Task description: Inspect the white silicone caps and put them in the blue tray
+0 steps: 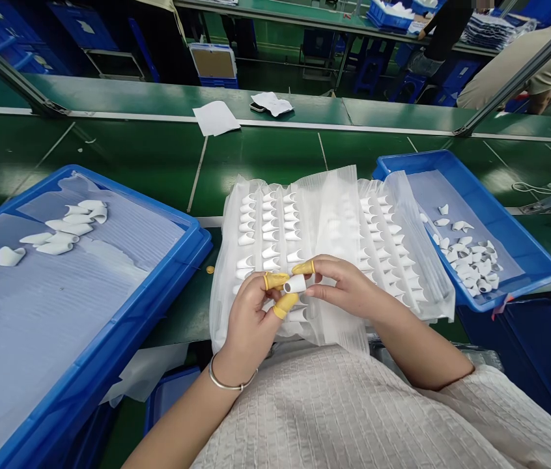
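Observation:
Between my two hands is a small white hollow plastic part (295, 284), its dark round opening facing me. My left hand (257, 311) pinches it from the left, with yellow finger cots on the thumb and a finger. From the right, the fingers of my right hand (338, 281) come to its other end, one in a yellow cot; whether they grip it or only touch it is hard to tell. Below the hands lies a white tray (307, 228) with rows of similar white parts (269, 225), partly covered by translucent foam sheet (339, 195).
A large blue bin (178, 260) at left holds several white parts (63, 231) on a liner. At right, another blue bin (529, 260) holds a pile of them (475, 260). Papers (215, 118) lie on the green ledge behind. Other people are at the far bench.

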### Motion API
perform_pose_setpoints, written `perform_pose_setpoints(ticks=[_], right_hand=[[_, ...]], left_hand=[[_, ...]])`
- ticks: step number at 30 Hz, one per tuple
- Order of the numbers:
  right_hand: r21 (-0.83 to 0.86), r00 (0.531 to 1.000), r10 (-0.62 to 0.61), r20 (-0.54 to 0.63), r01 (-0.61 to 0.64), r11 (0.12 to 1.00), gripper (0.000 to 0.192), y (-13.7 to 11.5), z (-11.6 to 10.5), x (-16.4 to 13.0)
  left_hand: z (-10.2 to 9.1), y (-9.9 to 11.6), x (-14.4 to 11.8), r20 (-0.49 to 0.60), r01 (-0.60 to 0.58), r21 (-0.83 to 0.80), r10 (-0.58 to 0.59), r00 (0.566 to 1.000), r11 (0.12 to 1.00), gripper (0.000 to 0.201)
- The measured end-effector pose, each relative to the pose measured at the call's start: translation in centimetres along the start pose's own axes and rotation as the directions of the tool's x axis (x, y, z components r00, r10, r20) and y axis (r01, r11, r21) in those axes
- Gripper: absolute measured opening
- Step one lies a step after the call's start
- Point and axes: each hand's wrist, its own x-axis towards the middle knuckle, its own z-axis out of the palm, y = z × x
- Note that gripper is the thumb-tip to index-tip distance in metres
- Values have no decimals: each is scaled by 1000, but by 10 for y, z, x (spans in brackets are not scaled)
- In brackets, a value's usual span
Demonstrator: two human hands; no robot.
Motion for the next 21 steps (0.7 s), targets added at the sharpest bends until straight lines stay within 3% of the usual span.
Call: perform_pose_setpoints(ticks=[6, 10, 15, 21], right_hand=[[2, 996, 74, 46, -74, 997, 19, 1, 2, 1], [147, 986, 94, 139, -114, 983, 28, -2, -3, 1], [322, 975, 174, 137, -210, 923, 27, -1, -5, 0], [432, 926, 277, 256, -366, 824, 27, 0, -7, -2]], left_hand=[[-2, 5, 1, 11, -145, 186, 145, 989, 972, 7], [-3, 6, 0, 54, -212, 269, 205, 977, 940, 4], [-4, 6, -5, 162, -329, 370, 288, 944, 869, 5], [-1, 7, -10, 218, -402, 382, 341, 914, 832, 16]])
